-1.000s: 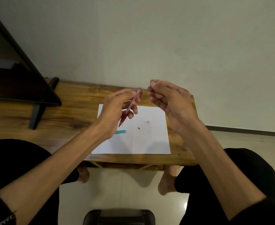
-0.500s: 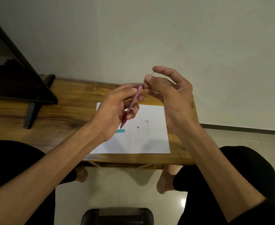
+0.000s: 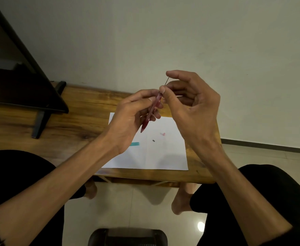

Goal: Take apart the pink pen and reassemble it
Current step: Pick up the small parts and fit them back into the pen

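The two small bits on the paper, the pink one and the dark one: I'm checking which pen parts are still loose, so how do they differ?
The pink bit is pale and translucent-looking; the dark bit is blackish. The pink bit lies farther from the person and more to the right; the dark bit lies nearer. Both lie loose on the white paper, apart, untouched by either hand.

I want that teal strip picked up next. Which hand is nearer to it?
Left. The left hand holds the pen just above the teal strip; the right hand is raised farther right, pinching a thin refill.
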